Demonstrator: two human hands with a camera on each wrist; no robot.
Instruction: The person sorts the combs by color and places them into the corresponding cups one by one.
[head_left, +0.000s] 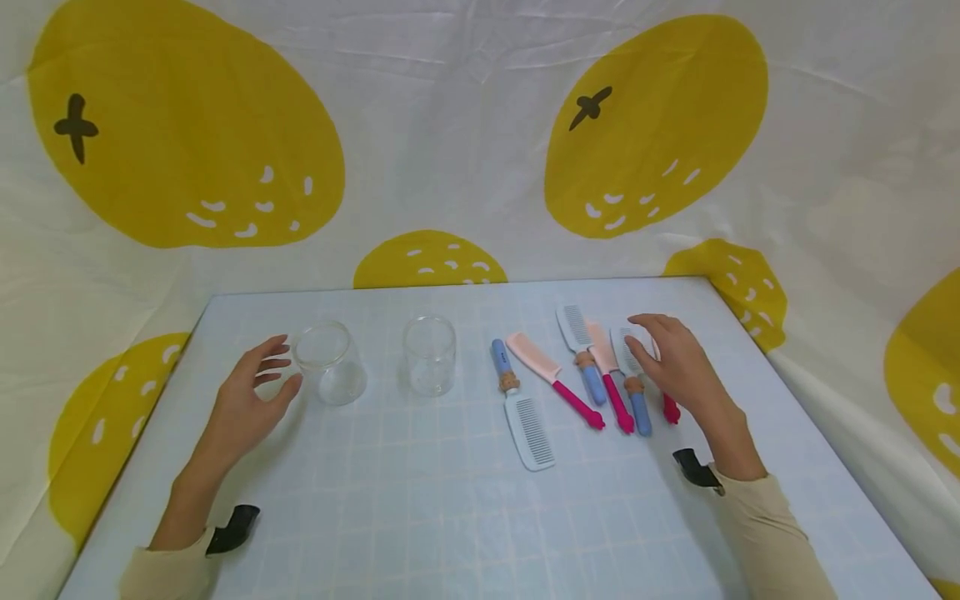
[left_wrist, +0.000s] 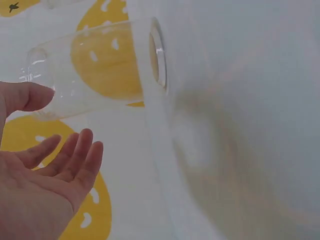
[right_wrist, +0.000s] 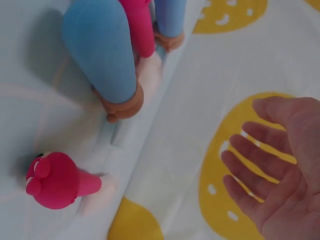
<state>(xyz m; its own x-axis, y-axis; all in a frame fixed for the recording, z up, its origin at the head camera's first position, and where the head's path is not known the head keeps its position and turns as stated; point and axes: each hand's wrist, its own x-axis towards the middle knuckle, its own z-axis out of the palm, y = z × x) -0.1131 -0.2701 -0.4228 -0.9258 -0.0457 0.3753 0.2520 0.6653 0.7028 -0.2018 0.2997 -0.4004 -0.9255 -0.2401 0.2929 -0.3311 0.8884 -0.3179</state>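
My left hand [head_left: 247,408] is beside the left clear glass [head_left: 341,379], fingers loosely bent and apart; in the left wrist view nothing is between thumb and fingers. A second clear glass [head_left: 430,367] stands to its right. Over the right end of a group of combs hovers my right hand [head_left: 678,367], fingers spread and holding nothing. Beneath it are a blue comb [head_left: 639,412] and a comb with a magenta handle [head_left: 671,408], both partly hidden. That magenta handle [right_wrist: 55,180] and a blue handle [right_wrist: 100,50] show close up in the right wrist view.
Left of those combs lie a blue comb [head_left: 576,325], two pink combs [head_left: 534,354] with magenta handles, and another blue comb [head_left: 530,429] turned teeth end toward me. A pale blue checked cloth covers the table [head_left: 390,500]. Behind hangs a white curtain [head_left: 450,167] with yellow fruit prints.
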